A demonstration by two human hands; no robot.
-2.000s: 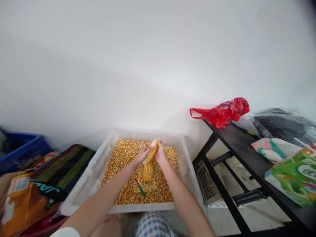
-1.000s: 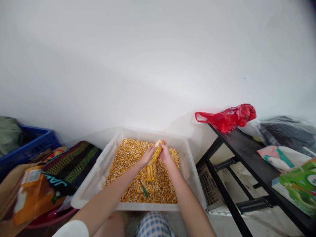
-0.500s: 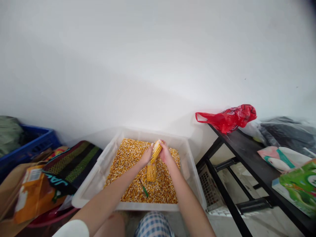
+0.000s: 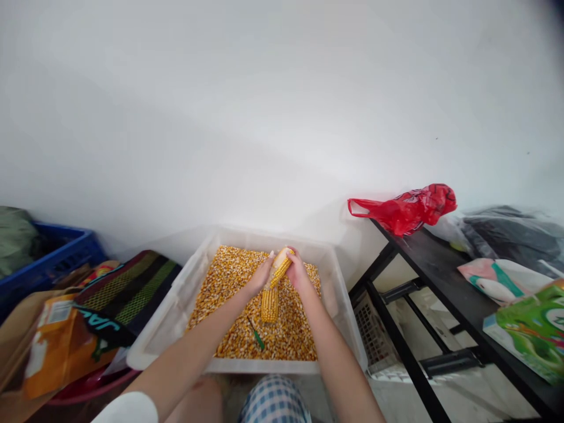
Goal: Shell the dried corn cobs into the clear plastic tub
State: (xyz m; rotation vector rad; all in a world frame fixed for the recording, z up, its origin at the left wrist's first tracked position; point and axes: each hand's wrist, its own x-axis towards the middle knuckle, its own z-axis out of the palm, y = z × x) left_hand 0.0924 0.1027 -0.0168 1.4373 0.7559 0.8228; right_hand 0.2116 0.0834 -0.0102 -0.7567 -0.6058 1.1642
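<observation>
An ear of corn [image 4: 281,270] is held tilted over the tub, its upper left side stripped pale and its right side still covered in yellow kernels. My left hand [image 4: 261,275] grips it along the left side, fingers pointing up. On its right, near the upper end, my right hand [image 4: 296,269] has its fingers closed round it. Just below, a second ear of corn [image 4: 269,306] with full rows lies on the loose kernels [image 4: 233,276]. A thin green-handled tool [image 4: 258,338] rests on the kernels nearer to me.
The white plastic tub [image 4: 341,305] stands against the wall. On the right is a black rack [image 4: 445,270] carrying a red plastic bag [image 4: 409,210] and a green package [image 4: 531,329]. To the left are a blue crate [image 4: 66,252], a mesh bag [image 4: 127,288] and an orange package [image 4: 57,346].
My left hand has opened slightly along the ear, showing more of the pale side. My right hand has shifted a little toward its upper end. The second ear and tool have stayed put.
</observation>
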